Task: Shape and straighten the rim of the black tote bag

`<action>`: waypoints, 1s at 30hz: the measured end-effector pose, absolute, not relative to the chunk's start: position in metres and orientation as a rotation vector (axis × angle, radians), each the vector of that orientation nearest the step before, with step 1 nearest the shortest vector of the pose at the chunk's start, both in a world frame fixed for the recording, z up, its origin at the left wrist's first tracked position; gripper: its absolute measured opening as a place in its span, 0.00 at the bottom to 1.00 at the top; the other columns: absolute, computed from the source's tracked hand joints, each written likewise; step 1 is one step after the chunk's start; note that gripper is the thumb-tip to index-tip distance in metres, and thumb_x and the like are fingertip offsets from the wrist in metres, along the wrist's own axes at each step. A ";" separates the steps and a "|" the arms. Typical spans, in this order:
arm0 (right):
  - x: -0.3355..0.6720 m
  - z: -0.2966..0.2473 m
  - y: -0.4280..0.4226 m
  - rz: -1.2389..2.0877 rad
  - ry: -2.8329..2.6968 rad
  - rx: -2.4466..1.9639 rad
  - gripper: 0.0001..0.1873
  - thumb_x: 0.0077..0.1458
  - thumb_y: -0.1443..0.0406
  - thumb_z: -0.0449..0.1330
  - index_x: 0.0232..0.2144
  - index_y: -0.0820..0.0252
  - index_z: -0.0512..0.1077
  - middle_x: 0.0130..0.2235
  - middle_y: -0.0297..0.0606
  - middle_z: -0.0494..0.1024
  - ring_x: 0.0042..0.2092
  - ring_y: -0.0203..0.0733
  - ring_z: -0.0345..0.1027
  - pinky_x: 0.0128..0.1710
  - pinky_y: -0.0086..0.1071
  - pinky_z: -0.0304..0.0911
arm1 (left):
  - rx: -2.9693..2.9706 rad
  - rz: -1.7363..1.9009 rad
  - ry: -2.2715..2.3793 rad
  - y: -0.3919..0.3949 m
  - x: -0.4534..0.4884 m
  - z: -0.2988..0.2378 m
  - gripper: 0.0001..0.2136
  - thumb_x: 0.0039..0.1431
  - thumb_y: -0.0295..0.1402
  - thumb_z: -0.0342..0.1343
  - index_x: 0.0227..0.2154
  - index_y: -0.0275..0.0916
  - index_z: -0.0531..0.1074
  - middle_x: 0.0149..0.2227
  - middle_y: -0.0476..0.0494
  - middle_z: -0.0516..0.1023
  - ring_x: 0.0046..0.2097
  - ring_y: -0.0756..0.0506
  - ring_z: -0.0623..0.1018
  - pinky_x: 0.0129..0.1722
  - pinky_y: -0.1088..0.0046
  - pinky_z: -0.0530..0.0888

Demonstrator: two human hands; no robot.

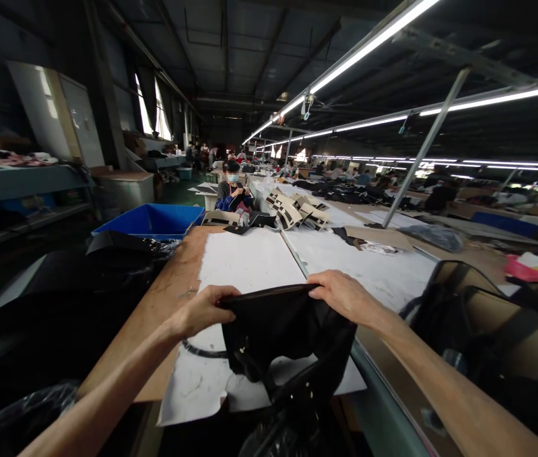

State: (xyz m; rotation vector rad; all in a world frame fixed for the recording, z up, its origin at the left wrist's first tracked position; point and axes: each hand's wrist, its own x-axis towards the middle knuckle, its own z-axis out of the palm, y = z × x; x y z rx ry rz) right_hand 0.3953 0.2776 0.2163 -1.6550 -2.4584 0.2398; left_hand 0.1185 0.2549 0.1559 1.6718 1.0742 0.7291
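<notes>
At left there is a blue bin (154,219). The left hand (209,311) pinches the rim of the black bag (285,317), which is over white paper (244,260); the right hand (342,295) pinches its other end, seemingly to make this rim straight.

bright strip lights (368,49) run below a dark ceiling (249,54).

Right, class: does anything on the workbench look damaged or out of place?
Yes: the white sheet beneath the black bag. Its near edge looks torn and curled, overhanging the wooden tabletop, whereas farther away it lies flat.
</notes>
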 end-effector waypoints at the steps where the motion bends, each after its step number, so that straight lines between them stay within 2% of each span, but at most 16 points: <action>1: 0.400 0.214 0.278 0.288 -2.437 -1.674 0.05 0.46 0.66 0.52 0.24 0.58 0.68 0.26 0.31 0.69 0.32 0.37 0.61 0.30 0.27 0.50 | 1.631 0.726 1.006 0.264 0.120 0.153 0.12 0.41 0.25 0.53 0.33 0.33 0.69 0.26 0.51 0.71 0.28 0.52 0.68 0.28 0.79 0.64; 4: 0.417 0.202 0.281 0.575 -2.350 -1.653 0.06 0.46 0.64 0.51 0.22 0.60 0.66 0.22 0.30 0.66 0.28 0.36 0.58 0.28 0.27 0.50 | 1.521 0.728 0.866 0.283 0.128 0.149 0.13 0.40 0.26 0.56 0.33 0.33 0.70 0.25 0.51 0.71 0.27 0.53 0.68 0.28 0.80 0.64; 7: 0.429 0.189 0.285 0.864 -2.239 -1.538 0.09 0.48 0.60 0.51 0.25 0.61 0.65 0.23 0.29 0.64 0.26 0.35 0.56 0.26 0.27 0.51 | 1.430 0.758 0.808 0.289 0.135 0.147 0.15 0.38 0.29 0.60 0.33 0.33 0.71 0.27 0.50 0.72 0.29 0.52 0.69 0.31 0.79 0.65; 10: 0.435 0.183 0.288 0.962 -2.176 -1.486 0.12 0.48 0.58 0.51 0.27 0.62 0.66 0.23 0.30 0.64 0.26 0.35 0.57 0.26 0.27 0.52 | 1.379 0.789 0.816 0.290 0.138 0.145 0.16 0.37 0.32 0.62 0.32 0.34 0.71 0.27 0.49 0.72 0.29 0.52 0.70 0.30 0.78 0.66; 16: 0.433 0.185 0.286 0.916 -2.167 -1.491 0.13 0.49 0.58 0.51 0.28 0.62 0.68 0.25 0.32 0.69 0.28 0.38 0.61 0.29 0.28 0.54 | 1.371 0.906 0.945 0.289 0.142 0.138 0.18 0.38 0.37 0.62 0.34 0.33 0.72 0.26 0.49 0.72 0.28 0.52 0.69 0.28 0.79 0.65; 22: 0.428 0.193 0.277 0.687 -2.228 -1.503 0.12 0.49 0.60 0.50 0.28 0.58 0.71 0.27 0.32 0.71 0.31 0.40 0.62 0.31 0.28 0.55 | 1.404 0.925 1.048 0.287 0.147 0.142 0.17 0.42 0.39 0.59 0.34 0.33 0.73 0.23 0.50 0.70 0.26 0.53 0.67 0.25 0.80 0.63; 25: 0.428 0.193 0.276 0.618 -2.263 -1.514 0.12 0.51 0.61 0.49 0.27 0.58 0.70 0.25 0.30 0.69 0.29 0.37 0.60 0.29 0.27 0.53 | 1.408 0.915 1.058 0.286 0.148 0.143 0.16 0.43 0.39 0.58 0.33 0.33 0.72 0.22 0.50 0.69 0.25 0.53 0.66 0.24 0.80 0.62; 30: 0.429 0.191 0.280 0.608 -2.242 -1.546 0.12 0.51 0.60 0.49 0.21 0.59 0.65 0.19 0.28 0.59 0.24 0.33 0.53 0.24 0.25 0.48 | 1.462 0.898 1.069 0.287 0.149 0.144 0.15 0.45 0.40 0.56 0.33 0.34 0.71 0.23 0.51 0.69 0.25 0.53 0.67 0.24 0.80 0.62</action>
